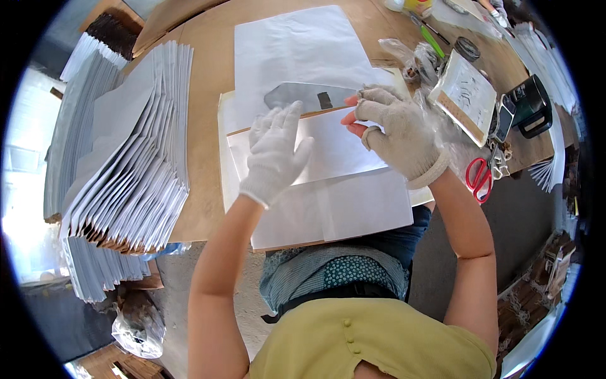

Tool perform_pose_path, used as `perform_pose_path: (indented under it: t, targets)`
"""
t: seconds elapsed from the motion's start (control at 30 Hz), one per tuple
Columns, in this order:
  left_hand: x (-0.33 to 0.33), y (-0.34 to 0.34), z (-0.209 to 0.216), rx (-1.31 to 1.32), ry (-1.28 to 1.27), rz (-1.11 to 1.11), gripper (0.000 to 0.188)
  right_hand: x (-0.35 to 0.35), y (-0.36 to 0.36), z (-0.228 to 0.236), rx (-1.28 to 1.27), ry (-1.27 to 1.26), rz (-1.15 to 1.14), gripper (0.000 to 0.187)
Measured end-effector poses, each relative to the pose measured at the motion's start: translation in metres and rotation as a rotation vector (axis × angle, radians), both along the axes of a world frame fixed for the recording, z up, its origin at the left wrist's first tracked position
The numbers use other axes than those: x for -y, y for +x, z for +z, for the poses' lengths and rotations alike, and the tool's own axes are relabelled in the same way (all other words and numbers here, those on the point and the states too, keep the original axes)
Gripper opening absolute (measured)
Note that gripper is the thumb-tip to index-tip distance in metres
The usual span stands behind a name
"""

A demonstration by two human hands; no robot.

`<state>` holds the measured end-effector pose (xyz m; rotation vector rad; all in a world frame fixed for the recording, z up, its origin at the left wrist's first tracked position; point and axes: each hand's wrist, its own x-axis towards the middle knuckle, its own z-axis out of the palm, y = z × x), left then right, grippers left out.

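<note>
My left hand, in a white knit glove, lies flat with fingers spread on a white paper sheet near the table's front edge. My right hand, in a grey glove with bare fingertips, pinches the folded upper edge of that sheet. A grey flap with a dark patch shows just beyond the fold. A larger white sheet lies farther back.
A tall slanted stack of folded white paper bags fills the left side of the brown table. Red-handled scissors, a clear packet with a card, crumpled plastic, a black device and a green pen lie at right.
</note>
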<state>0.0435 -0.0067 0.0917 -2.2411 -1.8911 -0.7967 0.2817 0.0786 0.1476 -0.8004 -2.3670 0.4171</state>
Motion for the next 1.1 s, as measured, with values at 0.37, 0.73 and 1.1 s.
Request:
perform_pose_path:
  t: [0.37, 0.73, 1.1]
  targets:
    - [0.076, 0.053, 0.041, -0.232, 0.054, 0.016, 0.035, 0.0, 0.02, -0.009, 0.143, 0.0, 0.071, 0.013]
    - [0.028, 0.085, -0.022, -0.315, -0.58, -0.238, 0.03, -0.021, 0.071, -0.054, 0.005, -0.238, -0.111, 0.023]
    - [-0.046, 0.109, -0.092, -0.731, -0.903, -0.488, 0.06, 0.031, 0.141, -0.132, 0.297, -0.162, -0.504, 0.009]
